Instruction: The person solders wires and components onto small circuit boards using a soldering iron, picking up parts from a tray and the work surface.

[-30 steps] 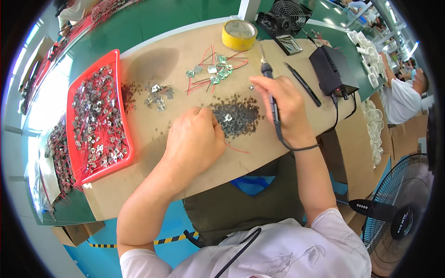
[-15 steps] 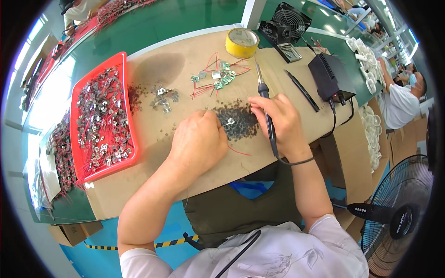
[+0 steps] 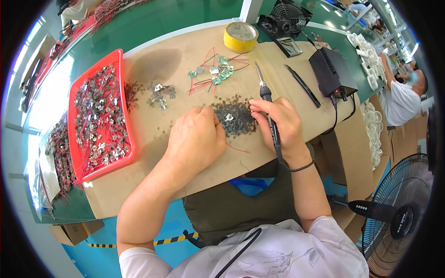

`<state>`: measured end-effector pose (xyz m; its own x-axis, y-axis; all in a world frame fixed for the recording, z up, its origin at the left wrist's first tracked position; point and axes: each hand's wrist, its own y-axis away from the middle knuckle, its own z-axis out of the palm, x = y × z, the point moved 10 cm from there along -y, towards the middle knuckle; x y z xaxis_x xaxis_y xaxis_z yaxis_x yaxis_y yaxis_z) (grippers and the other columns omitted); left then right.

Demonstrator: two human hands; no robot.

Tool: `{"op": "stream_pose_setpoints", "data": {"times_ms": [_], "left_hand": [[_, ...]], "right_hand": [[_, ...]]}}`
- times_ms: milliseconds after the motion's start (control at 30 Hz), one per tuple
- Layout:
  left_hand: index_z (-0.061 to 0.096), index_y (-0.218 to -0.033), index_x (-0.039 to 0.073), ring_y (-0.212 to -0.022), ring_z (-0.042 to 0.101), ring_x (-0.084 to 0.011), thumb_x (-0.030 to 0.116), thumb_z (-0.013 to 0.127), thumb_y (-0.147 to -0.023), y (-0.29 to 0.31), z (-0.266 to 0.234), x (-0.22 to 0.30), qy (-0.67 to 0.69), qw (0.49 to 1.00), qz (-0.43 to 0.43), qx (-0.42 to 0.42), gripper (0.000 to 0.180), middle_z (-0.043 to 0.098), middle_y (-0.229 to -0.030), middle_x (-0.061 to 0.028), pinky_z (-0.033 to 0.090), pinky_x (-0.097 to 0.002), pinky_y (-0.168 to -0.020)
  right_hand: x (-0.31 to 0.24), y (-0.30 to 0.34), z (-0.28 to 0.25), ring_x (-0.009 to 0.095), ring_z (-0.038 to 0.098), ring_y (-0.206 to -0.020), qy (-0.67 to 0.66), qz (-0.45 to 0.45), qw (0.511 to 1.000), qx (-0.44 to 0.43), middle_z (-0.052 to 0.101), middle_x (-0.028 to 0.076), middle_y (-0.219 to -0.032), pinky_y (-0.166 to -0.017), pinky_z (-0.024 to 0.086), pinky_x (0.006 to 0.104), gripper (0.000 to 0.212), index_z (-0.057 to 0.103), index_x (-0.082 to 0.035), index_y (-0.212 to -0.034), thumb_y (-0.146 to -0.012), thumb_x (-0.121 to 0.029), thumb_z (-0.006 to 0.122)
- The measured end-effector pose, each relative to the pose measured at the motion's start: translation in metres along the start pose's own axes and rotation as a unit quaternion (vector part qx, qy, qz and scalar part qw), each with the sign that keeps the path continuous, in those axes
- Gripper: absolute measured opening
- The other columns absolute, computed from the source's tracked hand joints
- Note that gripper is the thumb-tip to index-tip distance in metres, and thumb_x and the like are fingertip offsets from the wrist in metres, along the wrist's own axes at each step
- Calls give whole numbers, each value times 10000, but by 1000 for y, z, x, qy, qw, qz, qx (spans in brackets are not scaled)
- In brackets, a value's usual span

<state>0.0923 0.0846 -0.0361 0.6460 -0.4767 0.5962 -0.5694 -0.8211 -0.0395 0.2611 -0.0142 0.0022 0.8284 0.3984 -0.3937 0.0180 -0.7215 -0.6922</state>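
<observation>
My left hand is closed, resting over the brown board left of a scorched dark patch. From its underside a thin red wire trails out; what the fingertips pinch is hidden. In my right hand lies a soldering iron, its metal tip pointing away from me and up. The thumb and forefinger of that hand meet at the patch's right edge. One small shiny metal piece sits on the patch between the hands. Green circuit boards with red wires lie beyond.
A red tray heaped with wired metal parts stands left, near a loose metal cluster. Yellow tape, a black pen-like tool, a soldering station and a small black fan occupy the far and right side. Another person sits right.
The view has shifted slightly, so the table things appear a little higher and farther left. Both hands keep nearly the same pose, the iron still in my right hand.
</observation>
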Motion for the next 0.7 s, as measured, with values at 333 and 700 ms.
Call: {"op": "stream_pose_setpoints", "data": {"times_ms": [333,700], "left_hand": [[749,-953,-18,-912,748,-456,128,788,-929,0,-1,1,1,1000,6,5,153,771,-1008,-250,588,-546,-837],[754,-927,-13,-840,737,-402,109,813,-907,-1,-2,3,11,1000,15,17,137,758,-944,-217,587,-502,-790]], "right_hand": [[8,0,0,266,697,-825,-15,16,1000,22,814,73,-974,-781,576,380,430,784,-65,-1294,-897,87,846],[2,-5,1,327,683,-825,-11,-2,1000,-8,782,110,-990,-757,578,433,385,770,-65,-1284,-921,49,827]]}}
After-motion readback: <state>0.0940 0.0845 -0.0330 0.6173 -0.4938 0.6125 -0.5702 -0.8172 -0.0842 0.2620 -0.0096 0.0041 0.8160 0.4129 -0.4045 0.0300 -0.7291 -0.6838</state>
